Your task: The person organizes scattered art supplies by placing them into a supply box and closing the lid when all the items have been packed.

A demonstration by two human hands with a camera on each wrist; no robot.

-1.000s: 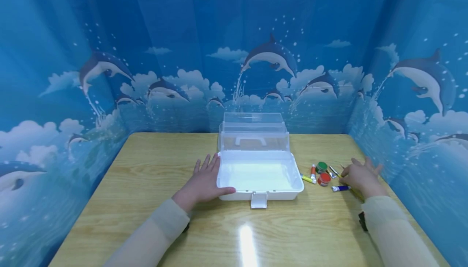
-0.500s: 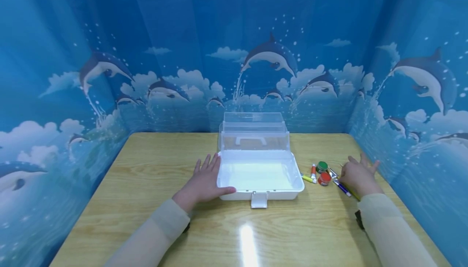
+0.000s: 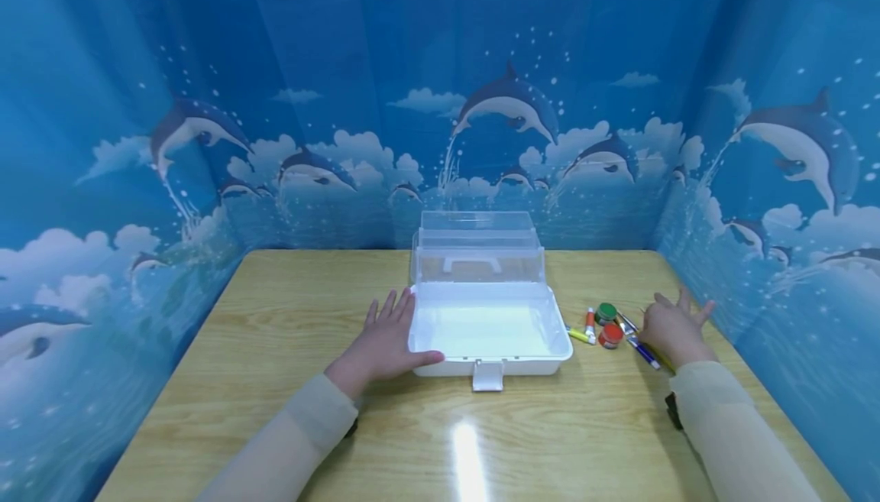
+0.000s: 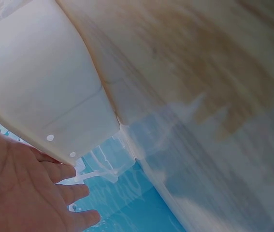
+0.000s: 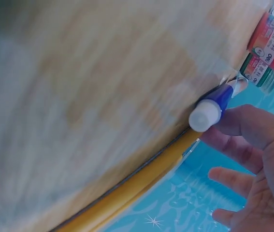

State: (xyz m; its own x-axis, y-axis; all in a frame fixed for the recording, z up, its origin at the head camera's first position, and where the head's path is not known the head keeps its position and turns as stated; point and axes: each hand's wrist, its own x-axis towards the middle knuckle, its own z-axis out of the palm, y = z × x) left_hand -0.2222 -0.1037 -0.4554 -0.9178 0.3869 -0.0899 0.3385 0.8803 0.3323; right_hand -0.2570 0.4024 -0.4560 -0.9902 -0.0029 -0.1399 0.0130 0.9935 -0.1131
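Observation:
A white plastic box (image 3: 491, 368) stands mid-table, its clear lid (image 3: 481, 246) tipped back and its front latch hanging down. My left hand (image 3: 386, 338) rests on the box's left side with fingers spread, thumb along the front rim. At the right, my right hand (image 3: 674, 334) reaches down to a yellow handle (image 5: 141, 179) and a blue paint tube (image 5: 216, 101) with a white cap. Thumb and index finger come close together there, but their tips are hidden behind the tube and handle. The other fingers stand apart from these things. Several paintbrushes (image 3: 626, 324) lie beside this hand.
Between box and right hand lie a green-lidded paint jar (image 3: 606, 313), a red-lidded paint jar (image 3: 610, 336), an orange paint tube (image 3: 590, 324) and a yellow paint tube (image 3: 580, 336). A dolphin-print curtain (image 3: 440, 105) encloses the wooden table's (image 3: 309, 280) back and sides.
The right hand has moved slightly left and its thumb and index finger have drawn in. The blue paint tube has turned from sideways to slanting. The left hand and box have not moved.

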